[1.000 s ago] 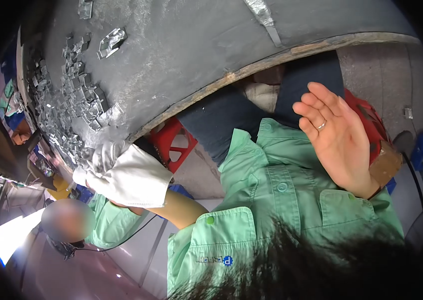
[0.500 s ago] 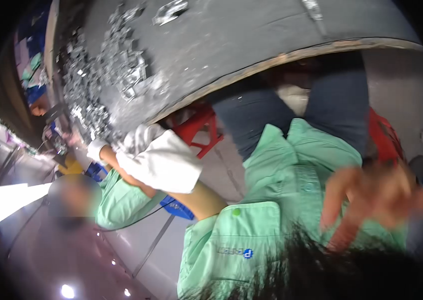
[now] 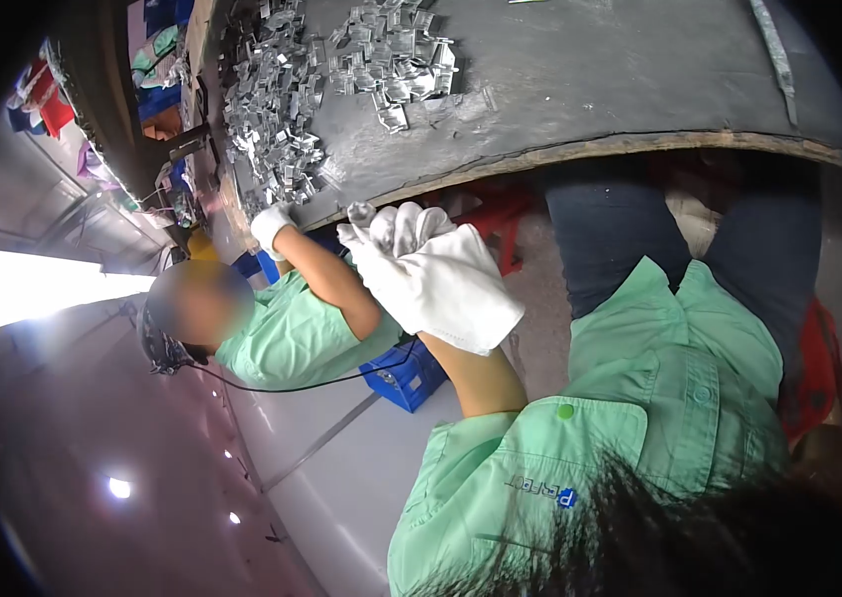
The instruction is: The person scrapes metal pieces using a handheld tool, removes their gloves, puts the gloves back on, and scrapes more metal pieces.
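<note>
My left hand wears a loose white glove with greyed fingertips and a long cuff. Its fingers are curled together just off the table's front edge; whatever they may hold is hidden. Beyond it on the grey table lie many small shiny metal pieces, with another cluster of them to the right. My right hand does not show. A thin grey strip rests at the table's far right.
At the left a co-worker in a green shirt has a white-gloved hand at the table corner. A blue crate stands on the floor. Red stools show below the table edge, and a black cable crosses near the co-worker.
The view has swung left, so table, metal pieces and co-worker appear farther right. My bare right hand, open at first and then blurred, has left the view. My left hand stays curled.
</note>
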`<state>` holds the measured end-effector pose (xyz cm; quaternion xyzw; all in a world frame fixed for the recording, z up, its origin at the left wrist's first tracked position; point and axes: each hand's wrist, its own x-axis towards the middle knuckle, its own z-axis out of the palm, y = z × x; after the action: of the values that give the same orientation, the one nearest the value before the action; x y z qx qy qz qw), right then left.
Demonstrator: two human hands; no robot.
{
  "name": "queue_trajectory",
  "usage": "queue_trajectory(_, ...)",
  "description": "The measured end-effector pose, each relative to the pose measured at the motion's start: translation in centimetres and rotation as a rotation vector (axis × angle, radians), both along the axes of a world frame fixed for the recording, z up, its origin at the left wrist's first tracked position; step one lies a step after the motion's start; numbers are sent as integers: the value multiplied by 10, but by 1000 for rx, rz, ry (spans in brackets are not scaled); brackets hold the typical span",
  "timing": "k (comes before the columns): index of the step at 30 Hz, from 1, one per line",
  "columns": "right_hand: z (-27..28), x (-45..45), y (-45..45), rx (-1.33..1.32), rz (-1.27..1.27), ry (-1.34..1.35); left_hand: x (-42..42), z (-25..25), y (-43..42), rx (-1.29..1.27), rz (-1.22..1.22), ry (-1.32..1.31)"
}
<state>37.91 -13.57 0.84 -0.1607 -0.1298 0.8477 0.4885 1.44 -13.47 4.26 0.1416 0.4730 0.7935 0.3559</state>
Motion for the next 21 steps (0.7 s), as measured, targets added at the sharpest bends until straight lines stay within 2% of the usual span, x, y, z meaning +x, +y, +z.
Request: queue_trajectory(21,55,-9,-11,240,-102,-218,-8,3,1,-13,194,-29)
